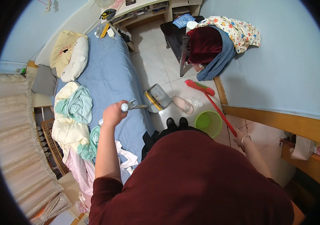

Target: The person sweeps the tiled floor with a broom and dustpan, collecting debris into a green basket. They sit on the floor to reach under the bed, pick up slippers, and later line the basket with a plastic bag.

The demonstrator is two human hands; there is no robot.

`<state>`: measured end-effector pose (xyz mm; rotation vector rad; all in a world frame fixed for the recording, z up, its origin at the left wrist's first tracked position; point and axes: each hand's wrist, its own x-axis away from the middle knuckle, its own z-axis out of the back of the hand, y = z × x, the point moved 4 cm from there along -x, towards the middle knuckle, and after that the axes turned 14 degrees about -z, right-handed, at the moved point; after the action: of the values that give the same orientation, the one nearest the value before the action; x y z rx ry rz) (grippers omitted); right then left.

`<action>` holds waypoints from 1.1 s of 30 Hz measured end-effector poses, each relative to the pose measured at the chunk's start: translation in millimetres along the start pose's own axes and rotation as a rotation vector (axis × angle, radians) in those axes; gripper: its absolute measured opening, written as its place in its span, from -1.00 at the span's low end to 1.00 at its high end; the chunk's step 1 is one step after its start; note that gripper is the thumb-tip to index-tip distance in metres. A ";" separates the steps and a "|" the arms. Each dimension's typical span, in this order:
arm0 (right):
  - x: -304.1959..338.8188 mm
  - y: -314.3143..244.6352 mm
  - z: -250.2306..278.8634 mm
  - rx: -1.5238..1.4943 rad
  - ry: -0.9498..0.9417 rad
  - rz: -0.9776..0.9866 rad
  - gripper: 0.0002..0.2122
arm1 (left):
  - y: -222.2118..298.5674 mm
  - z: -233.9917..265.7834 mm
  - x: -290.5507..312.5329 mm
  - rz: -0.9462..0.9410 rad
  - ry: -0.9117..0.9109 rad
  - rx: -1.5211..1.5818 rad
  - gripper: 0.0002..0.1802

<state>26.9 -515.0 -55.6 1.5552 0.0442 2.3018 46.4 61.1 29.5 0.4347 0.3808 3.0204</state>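
My left hand (113, 113) is closed around the top of a long-handled dustpan's handle, over the edge of the bed. The grey dustpan (161, 95) with a yellow lip rests at floor level beside the bed. My right hand (239, 138), a bracelet at its wrist, grips the red handle of a broom (220, 113). The broom's red and green bristle head is on the tiles, beyond some crumpled white scraps (196, 102). A pale pink slipper (182, 105) lies between dustpan and scraps. Close to my feet stands a green wastebasket (208, 124).
The blue-sheeted bed (111, 71) runs along the left, with pillows and rumpled bedding on it. A dark chair (182, 56) draped with clothes stands at the far right by the wall. Beyond the bed is a desk (141, 15). A wooden-trimmed wall edge (272, 117) is on my right.
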 end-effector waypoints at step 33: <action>35.8 -231.5 -35.4 -0.695 0.023 -0.226 -0.37 | -185.7 93.2 -277.5 -0.499 -0.118 -0.158 -0.59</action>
<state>47.4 -281.5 -89.6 1.0952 -0.4939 1.8645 344.4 234.6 -5.4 0.4271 0.2011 2.5043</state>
